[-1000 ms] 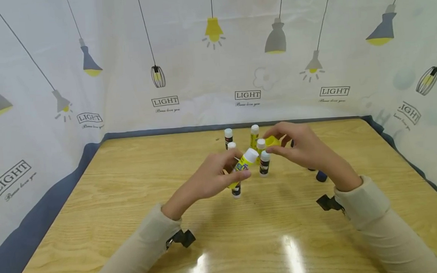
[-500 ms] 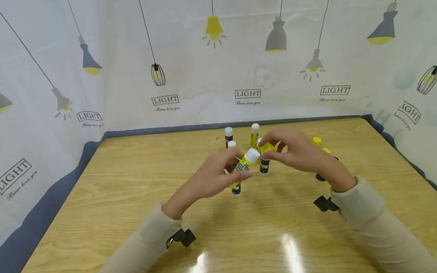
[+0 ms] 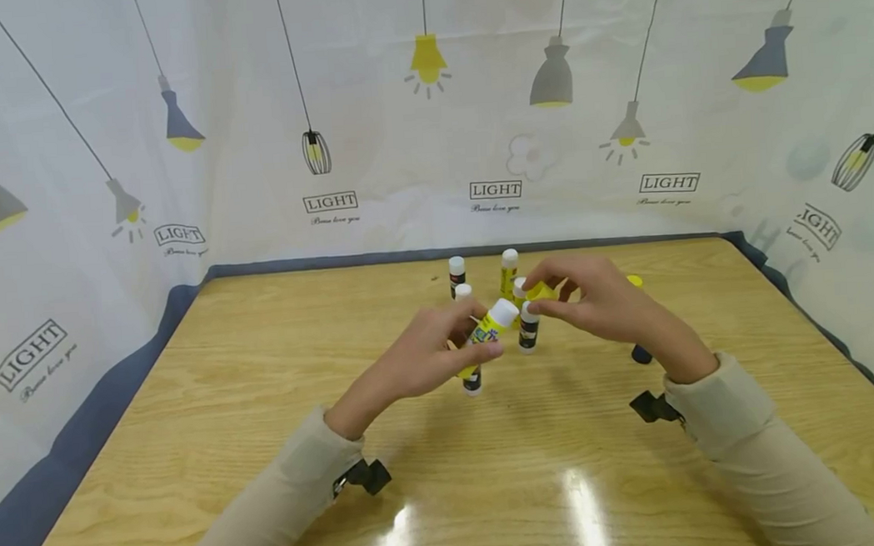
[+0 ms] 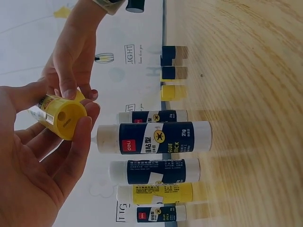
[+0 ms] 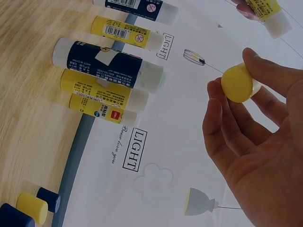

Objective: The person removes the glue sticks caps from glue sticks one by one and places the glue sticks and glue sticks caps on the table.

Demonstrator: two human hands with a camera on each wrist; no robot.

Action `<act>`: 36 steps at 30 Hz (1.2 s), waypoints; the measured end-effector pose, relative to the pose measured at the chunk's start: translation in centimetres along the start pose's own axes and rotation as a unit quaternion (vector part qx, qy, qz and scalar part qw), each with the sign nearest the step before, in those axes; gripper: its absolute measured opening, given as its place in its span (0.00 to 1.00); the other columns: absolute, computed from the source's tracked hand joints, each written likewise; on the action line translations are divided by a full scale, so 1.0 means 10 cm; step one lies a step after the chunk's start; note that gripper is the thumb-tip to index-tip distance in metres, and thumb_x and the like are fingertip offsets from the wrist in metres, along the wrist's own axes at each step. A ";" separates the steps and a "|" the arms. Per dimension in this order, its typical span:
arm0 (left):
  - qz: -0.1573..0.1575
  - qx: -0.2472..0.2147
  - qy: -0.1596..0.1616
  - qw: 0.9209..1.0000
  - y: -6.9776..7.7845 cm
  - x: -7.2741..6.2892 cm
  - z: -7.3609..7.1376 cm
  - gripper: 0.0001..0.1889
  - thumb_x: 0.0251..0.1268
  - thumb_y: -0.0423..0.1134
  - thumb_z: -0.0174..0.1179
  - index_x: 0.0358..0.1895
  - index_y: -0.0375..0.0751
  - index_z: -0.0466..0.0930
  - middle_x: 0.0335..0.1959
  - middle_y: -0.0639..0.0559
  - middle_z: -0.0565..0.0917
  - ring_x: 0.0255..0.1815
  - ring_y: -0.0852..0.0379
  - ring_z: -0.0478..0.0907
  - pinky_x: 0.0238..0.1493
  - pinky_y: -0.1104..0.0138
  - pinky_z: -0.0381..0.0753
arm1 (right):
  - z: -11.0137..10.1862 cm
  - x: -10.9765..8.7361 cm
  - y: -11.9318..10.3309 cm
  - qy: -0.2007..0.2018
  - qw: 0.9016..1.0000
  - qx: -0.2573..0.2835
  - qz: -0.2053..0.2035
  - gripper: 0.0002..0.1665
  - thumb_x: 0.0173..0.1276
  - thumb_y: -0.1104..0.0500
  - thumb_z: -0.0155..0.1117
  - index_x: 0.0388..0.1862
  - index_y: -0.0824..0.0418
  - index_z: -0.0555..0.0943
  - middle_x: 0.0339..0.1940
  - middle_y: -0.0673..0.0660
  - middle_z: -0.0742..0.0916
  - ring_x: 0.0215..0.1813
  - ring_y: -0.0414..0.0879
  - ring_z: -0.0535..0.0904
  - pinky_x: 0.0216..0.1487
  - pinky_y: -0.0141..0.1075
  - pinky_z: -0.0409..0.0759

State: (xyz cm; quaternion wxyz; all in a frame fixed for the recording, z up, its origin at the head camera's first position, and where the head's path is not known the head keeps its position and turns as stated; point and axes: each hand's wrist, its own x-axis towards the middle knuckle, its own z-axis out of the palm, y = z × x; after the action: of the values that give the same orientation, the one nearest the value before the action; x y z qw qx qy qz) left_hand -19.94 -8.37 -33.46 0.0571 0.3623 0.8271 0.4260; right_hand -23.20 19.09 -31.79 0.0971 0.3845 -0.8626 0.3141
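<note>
My left hand (image 3: 419,353) grips a yellow glue stick (image 3: 489,325), tilted with its white end up and to the right. Its yellow base (image 4: 71,120) faces the left wrist camera. My right hand (image 3: 596,297) pinches a yellow cap (image 5: 236,84) between thumb and fingers, a short gap from that white end. Around and below both hands stand several upright glue sticks with white tops: a yellow one (image 3: 509,273) at the back, a dark blue one (image 3: 528,330) under the right hand, and another dark blue one (image 4: 161,137) near the left hand.
Loose caps stand right of the sticks, partly hidden by the right forearm in the head view: a yellow cap (image 5: 32,208) and dark blue caps, one (image 5: 49,199) beside it. The wooden table (image 3: 260,334) ends at a printed curtain (image 3: 400,158) behind.
My right hand, still pinching the yellow cap, has moved slightly left and down, then a touch back to the right. My left hand holds the glue stick almost still.
</note>
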 end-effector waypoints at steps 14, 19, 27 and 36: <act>0.000 -0.002 -0.006 1.000 -0.03 0.01 0.04 0.13 0.75 0.47 0.64 0.53 0.46 0.79 0.36 0.55 0.88 0.33 0.49 0.88 0.32 0.67 0.82 | 0.03 0.01 0.04 -0.002 1.000 0.007 -0.007 0.12 0.66 0.62 0.76 0.48 0.58 0.86 0.43 0.51 0.90 0.42 0.42 0.86 0.39 0.37 0.87; 0.001 0.009 -0.007 1.000 -0.04 0.01 0.06 0.12 0.75 0.47 0.64 0.53 0.48 0.79 0.36 0.55 0.89 0.32 0.51 0.88 0.31 0.68 0.81 | 0.05 0.00 0.06 -0.003 1.000 0.004 -0.002 0.12 0.66 0.62 0.75 0.47 0.58 0.86 0.43 0.51 0.90 0.42 0.41 0.85 0.39 0.37 0.87; 0.003 0.020 -0.009 1.000 -0.06 0.01 0.06 0.14 0.75 0.47 0.64 0.53 0.44 0.79 0.34 0.53 0.90 0.30 0.50 0.87 0.28 0.69 0.77 | 0.12 0.03 0.07 -0.040 0.999 0.005 0.024 0.12 0.69 0.60 0.73 0.50 0.60 0.86 0.45 0.53 0.90 0.43 0.42 0.86 0.42 0.38 0.87; -0.007 0.008 -0.014 1.000 -0.06 0.02 0.05 0.13 0.75 0.48 0.63 0.53 0.45 0.79 0.35 0.53 0.90 0.31 0.46 0.88 0.28 0.69 0.77 | 0.14 0.02 0.11 -0.046 0.998 0.016 0.047 0.12 0.70 0.60 0.72 0.51 0.59 0.86 0.45 0.51 0.90 0.41 0.41 0.84 0.43 0.38 0.86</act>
State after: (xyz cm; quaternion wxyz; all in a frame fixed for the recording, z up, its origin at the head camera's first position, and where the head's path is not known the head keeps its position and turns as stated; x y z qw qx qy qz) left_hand -20.18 -8.14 -34.23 0.0686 0.3631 0.8321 0.4136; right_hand -24.01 18.65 -33.27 0.0361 0.3594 -0.8780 0.3140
